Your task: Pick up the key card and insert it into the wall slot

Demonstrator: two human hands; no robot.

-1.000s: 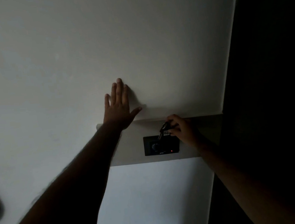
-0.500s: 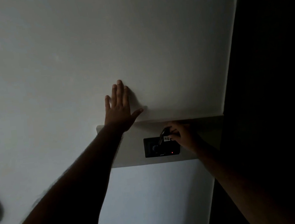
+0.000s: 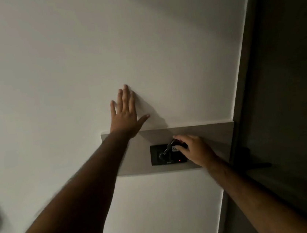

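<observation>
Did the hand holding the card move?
Yes. The right hand slid down a little with the card, from the grey panel's top edge onto the black wall slot.

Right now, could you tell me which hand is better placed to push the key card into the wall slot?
The right hand: it already pinches the key card at the black wall slot unit. The left hand lies flat on the white wall, above and beside it.

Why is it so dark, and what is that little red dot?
In the head view the room is dim; the door side on the right is almost black. The left hand, flat on the white wall, throws a soft shadow to its right. The red dot is a small light on the black wall slot, beside the right hand. The lower left edge is smeared with blur.
</observation>
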